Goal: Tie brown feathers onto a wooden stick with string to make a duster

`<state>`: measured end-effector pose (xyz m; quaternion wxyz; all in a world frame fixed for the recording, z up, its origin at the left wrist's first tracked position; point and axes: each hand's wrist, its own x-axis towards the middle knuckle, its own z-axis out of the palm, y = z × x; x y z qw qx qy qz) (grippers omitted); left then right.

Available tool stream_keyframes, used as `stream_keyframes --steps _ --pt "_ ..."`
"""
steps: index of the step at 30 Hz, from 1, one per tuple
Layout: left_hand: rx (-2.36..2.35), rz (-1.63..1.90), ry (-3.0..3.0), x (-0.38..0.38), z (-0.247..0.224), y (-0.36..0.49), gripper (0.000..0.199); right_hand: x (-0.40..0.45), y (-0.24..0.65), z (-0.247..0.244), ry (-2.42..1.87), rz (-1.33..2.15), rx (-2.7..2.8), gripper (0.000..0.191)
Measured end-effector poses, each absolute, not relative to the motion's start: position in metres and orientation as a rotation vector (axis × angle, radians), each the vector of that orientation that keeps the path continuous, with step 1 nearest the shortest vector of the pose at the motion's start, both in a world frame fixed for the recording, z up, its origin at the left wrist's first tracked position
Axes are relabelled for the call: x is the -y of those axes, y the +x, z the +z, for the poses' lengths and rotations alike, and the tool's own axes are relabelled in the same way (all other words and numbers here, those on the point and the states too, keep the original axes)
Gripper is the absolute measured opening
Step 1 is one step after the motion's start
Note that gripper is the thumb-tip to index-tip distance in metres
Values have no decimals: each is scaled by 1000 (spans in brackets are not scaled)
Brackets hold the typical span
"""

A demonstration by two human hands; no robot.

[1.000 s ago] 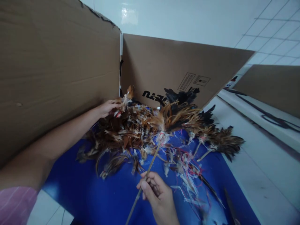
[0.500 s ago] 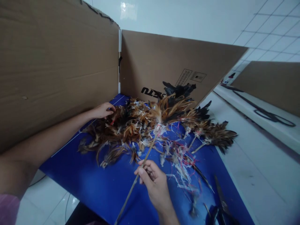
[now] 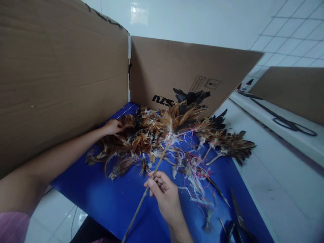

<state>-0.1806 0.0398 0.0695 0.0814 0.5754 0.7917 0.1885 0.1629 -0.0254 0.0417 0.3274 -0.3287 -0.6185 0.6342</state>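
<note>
My right hand [image 3: 163,195] grips a thin stick [image 3: 139,206] that slants up across the blue table. Brown and black feathers [image 3: 186,109] are bound at the stick's far end with pale and pink string, making it a feather duster. At the left of a heap of loose feathers [image 3: 139,138], my left hand [image 3: 113,127] has its fingers closed around some brown feathers [image 3: 128,120]. Part of those fingers is hidden among the feathers.
Cardboard panels [image 3: 63,67] wall off the left and back of the blue table [image 3: 96,199]. Scissors [image 3: 239,216] lie at the front right. Tangled pink and white strings [image 3: 198,182] and bundled feather dusters [image 3: 238,146] are on the right. A white ledge [image 3: 278,118] runs beyond.
My left hand has lowered slightly, and its fingers have closed on brown feathers at the heap's left. My right hand keeps its grip on the stick, almost unmoved.
</note>
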Motion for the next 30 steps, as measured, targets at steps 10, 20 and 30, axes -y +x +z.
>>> stream_keyframes --steps 10,20,30 --pt "-1900 1112 1377 -15 99 -169 28 27 166 48 -807 1667 1581 19" --pt "-2098 746 1779 29 90 -104 25 20 167 42 -803 1604 1459 19" --pt "-2116 557 2184 -47 74 -80 27 16 166 41 -802 1602 1405 19"
